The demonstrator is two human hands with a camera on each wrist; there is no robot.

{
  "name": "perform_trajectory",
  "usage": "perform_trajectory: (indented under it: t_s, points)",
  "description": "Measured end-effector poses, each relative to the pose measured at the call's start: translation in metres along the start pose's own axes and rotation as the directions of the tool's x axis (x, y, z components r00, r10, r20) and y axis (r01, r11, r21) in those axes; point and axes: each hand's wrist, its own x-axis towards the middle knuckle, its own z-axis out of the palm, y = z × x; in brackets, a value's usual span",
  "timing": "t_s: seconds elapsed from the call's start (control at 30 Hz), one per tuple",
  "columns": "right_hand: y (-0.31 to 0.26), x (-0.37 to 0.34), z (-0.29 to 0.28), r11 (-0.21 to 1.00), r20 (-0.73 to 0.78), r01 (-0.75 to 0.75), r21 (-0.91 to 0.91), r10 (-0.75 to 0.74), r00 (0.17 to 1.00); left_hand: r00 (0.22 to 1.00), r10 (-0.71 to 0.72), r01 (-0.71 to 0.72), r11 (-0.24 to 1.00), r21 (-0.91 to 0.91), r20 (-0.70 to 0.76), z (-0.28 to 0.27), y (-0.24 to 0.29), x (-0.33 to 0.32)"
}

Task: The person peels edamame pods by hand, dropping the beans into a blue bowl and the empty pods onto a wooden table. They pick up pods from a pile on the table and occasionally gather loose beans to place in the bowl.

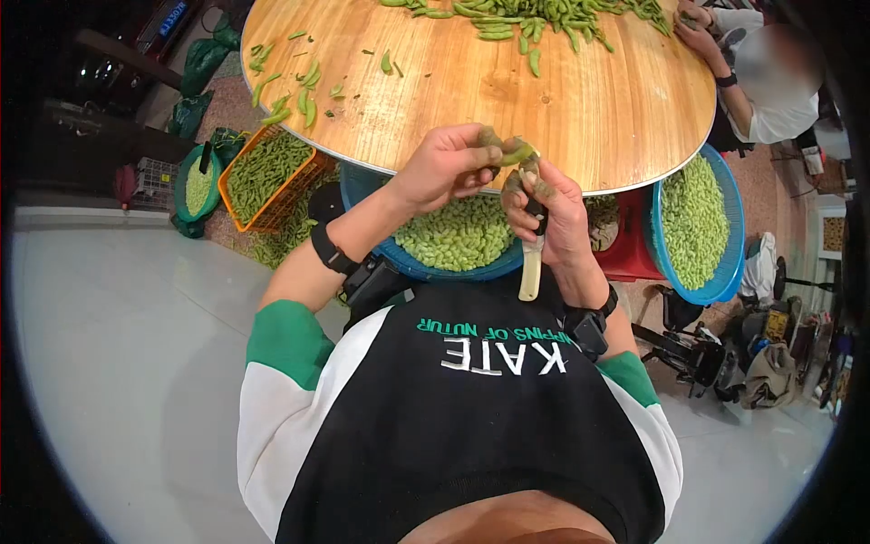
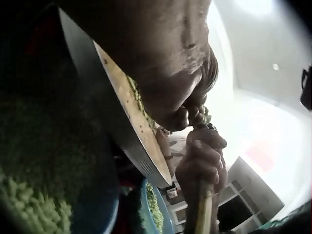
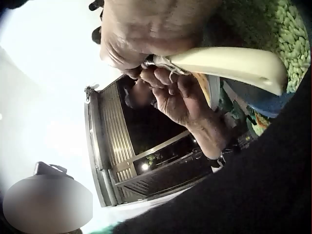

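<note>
Above the near edge of the round table, my left hand (image 1: 446,169) pinches a green bean pod (image 1: 518,154) between thumb and fingers. My right hand (image 1: 560,210) grips a small knife, its cream handle (image 1: 531,275) pointing down toward my body. The two hands meet at the pod, with the right thumb and the knife's upper end at the pod's right tip. In the right wrist view the cream handle (image 3: 229,66) sticks out from under the right hand (image 3: 151,24), and the left fingers (image 3: 168,100) are close beside it. Most of the blade is hidden by the fingers.
A wooden round table (image 1: 435,82) carries a pod heap (image 1: 544,18) and scattered pods at left. Below are a blue basin of shelled beans (image 1: 458,238), another blue basin (image 1: 732,245) at right, and an orange crate (image 1: 237,213) of pods. Another person (image 1: 770,72) sits across at right.
</note>
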Motion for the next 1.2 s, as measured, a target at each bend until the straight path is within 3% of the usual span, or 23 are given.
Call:
perform_trajectory:
  t_s: [0.03, 0.1, 0.23, 0.27, 0.3, 0.33, 0.37, 0.4, 0.43, 0.53, 0.57, 0.63, 0.67, 0.73, 0.77, 0.83, 0.9, 0.97, 1.03, 1.07, 1.1, 1.17, 1.2]
  points:
    - [0.000, 0.000, -0.002, 1.000, 0.001, -0.001, 0.000, 0.001, 1.000, 1.000, 0.000, 0.000, 1.000, 0.000, -0.001, -0.002, -0.002, 0.001]
    - [0.001, -0.001, -0.004, 0.983, 0.077, -0.077, 0.167, 0.065, 0.995, 0.974, -0.177, 0.215, 0.912, -0.349, 0.138, -0.004, -0.007, 0.001]
    - [0.001, 0.003, -0.009, 0.942, 0.150, -0.149, 0.302, 0.107, 0.983, 0.961, -0.166, 0.246, 0.878, -0.411, 0.222, -0.005, -0.008, 0.001]
    - [0.000, 0.005, -0.010, 0.937, 0.089, -0.145, 0.318, 0.123, 0.988, 0.993, -0.095, 0.102, 0.990, -0.097, 0.068, -0.004, -0.007, 0.003]
    - [0.000, 0.006, -0.011, 0.932, 0.028, -0.140, 0.333, 0.139, 0.990, 0.998, 0.026, -0.012, 0.969, 0.248, -0.054, -0.002, -0.005, 0.004]
    - [0.001, 0.006, -0.011, 0.932, 0.026, -0.139, 0.335, 0.138, 0.990, 0.998, 0.024, -0.010, 0.969, 0.248, -0.053, 0.000, -0.001, 0.003]
    - [0.002, 0.006, -0.010, 0.921, 0.039, -0.145, 0.361, 0.140, 0.989, 0.937, 0.340, -0.309, 0.691, 0.653, 0.084, 0.002, 0.004, 0.001]
    - [0.004, 0.005, -0.009, 0.909, 0.052, -0.156, 0.386, 0.147, 0.988, 0.783, 0.525, -0.488, 0.184, 0.853, 0.335, 0.005, 0.008, -0.002]
    - [0.004, 0.005, -0.007, 0.908, 0.053, -0.164, 0.387, 0.155, 0.986, 0.765, 0.500, -0.481, 0.023, 0.877, 0.406, 0.008, 0.013, -0.005]
    - [0.003, 0.007, -0.002, 0.879, 0.107, -0.199, 0.433, 0.169, 0.980, 0.762, 0.486, -0.434, -0.106, 0.895, 0.428, 0.008, 0.014, -0.012]
    - [0.004, 0.006, -0.003, 0.888, 0.115, -0.190, 0.419, 0.156, 0.981, 0.761, 0.487, -0.434, -0.107, 0.894, 0.428, 0.009, 0.015, -0.012]
    - [0.008, 0.005, -0.003, 0.895, 0.122, -0.183, 0.406, 0.145, 0.982, 0.838, 0.487, -0.406, 0.259, 0.876, 0.245, 0.011, 0.014, -0.013]
    - [0.008, 0.005, -0.003, 0.897, 0.110, -0.176, 0.405, 0.144, 0.984, 0.838, 0.488, -0.405, 0.259, 0.877, 0.243, 0.013, 0.011, -0.013]
    - [0.009, 0.008, -0.005, 0.900, 0.101, -0.171, 0.400, 0.142, 0.985, 0.969, 0.228, -0.165, 0.884, 0.437, -0.096, 0.014, 0.003, -0.012]
    - [0.009, 0.009, -0.009, 0.928, 0.086, -0.140, 0.346, 0.118, 0.989, 0.969, 0.231, -0.168, 0.884, 0.437, -0.094, 0.013, 0.002, -0.011]
    - [0.007, 0.008, -0.009, 0.952, 0.070, -0.109, 0.287, 0.093, 0.993, 0.985, -0.015, 0.030, 0.996, 0.084, -0.170, 0.013, 0.001, -0.012]
    - [0.005, 0.006, -0.003, 0.998, -0.090, -0.049, -0.040, 0.045, 0.995, 0.992, -0.072, 0.073, 0.997, 0.013, -0.106, 0.006, 0.001, -0.012]
    - [0.007, 0.007, -0.006, 0.988, -0.112, -0.030, -0.151, 0.013, 0.994, 0.991, -0.128, 0.125, 0.990, -0.058, -0.038, 0.005, -0.003, -0.013]
    - [0.008, 0.009, -0.008, 0.965, -0.128, -0.005, -0.260, -0.029, 0.991, 0.979, 0.054, 0.045, 0.881, 0.472, -0.195, 0.013, -0.009, -0.011]
    - [0.009, 0.010, -0.009, 0.892, -0.154, 0.026, -0.451, -0.107, 0.982, 0.979, 0.055, 0.044, 0.880, 0.473, -0.195, 0.016, -0.010, -0.012]
    - [0.011, 0.011, -0.009, 0.781, -0.163, 0.046, -0.623, -0.186, 0.969, 0.971, 0.180, -0.040, 0.773, 0.633, -0.158, 0.020, -0.012, -0.014]
    - [0.009, 0.012, -0.002, 0.696, -0.131, 0.109, -0.709, -0.283, 0.950, 0.933, 0.353, -0.133, 0.532, 0.836, -0.076, 0.025, -0.014, -0.018]
    - [0.008, 0.012, 0.001, 0.599, -0.092, 0.165, -0.783, -0.373, 0.923, 0.931, 0.356, -0.131, 0.531, 0.837, -0.080, 0.026, -0.014, -0.020]
